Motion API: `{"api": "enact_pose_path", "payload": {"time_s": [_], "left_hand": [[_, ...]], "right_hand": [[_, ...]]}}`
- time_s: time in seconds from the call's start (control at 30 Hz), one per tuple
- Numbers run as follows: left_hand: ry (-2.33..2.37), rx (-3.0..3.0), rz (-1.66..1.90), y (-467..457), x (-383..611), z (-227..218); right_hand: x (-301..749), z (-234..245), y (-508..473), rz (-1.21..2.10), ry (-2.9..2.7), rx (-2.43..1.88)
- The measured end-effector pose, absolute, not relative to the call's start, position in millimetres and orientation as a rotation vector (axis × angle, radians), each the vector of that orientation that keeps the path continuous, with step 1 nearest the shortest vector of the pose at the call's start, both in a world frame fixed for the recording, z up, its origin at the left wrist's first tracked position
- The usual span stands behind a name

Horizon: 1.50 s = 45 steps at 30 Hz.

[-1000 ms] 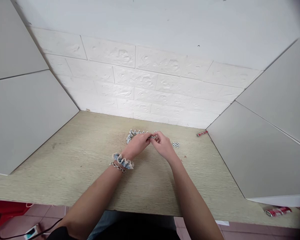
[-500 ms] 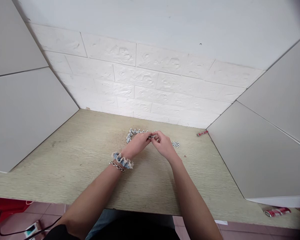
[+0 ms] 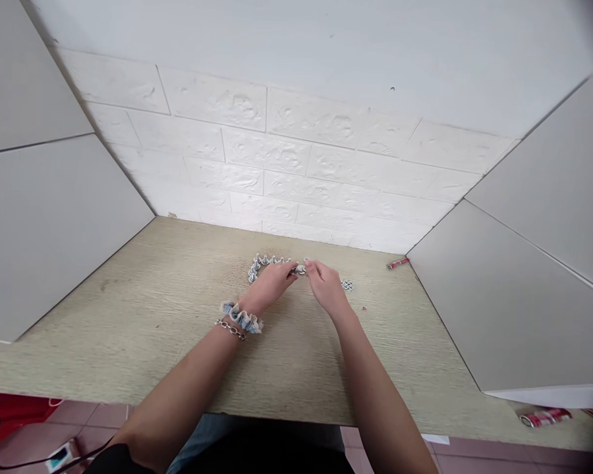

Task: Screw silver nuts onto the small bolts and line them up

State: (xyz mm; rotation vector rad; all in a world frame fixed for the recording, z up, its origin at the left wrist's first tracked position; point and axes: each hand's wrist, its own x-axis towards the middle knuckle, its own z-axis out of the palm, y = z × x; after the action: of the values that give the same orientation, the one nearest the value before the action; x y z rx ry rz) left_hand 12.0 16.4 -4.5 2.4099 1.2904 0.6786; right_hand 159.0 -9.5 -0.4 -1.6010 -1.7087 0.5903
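On the wood-grain desk [image 3: 128, 316], a curved row of small silver fasteners [image 3: 263, 261] runs across the middle of the frame, partly hidden behind the left hand [image 3: 269, 284]. That hand pinches a silver piece [image 3: 300, 269], too small to make out. The right hand [image 3: 327, 287], narrowly open, is just beside it, near a small cluster of silver parts [image 3: 346, 285].

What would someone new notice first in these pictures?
The left hand and right hand meet near the middle of the wood-grain desk, the left hand pinching a small silver fitting. Just behind them curves a row of similar fittings, and a blue frilly scrunchie circles the left wrist.
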Motion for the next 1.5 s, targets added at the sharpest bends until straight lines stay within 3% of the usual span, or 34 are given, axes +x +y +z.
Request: {"api": "enact_pose_path", "payload": {"time_s": [1.5], "left_hand": [[1.212, 2.501, 0.698, 12.7, 12.8, -5.0]], "right_hand": [[156.4, -1.4, -9.7, 0.587, -1.669, -1.609]]}}
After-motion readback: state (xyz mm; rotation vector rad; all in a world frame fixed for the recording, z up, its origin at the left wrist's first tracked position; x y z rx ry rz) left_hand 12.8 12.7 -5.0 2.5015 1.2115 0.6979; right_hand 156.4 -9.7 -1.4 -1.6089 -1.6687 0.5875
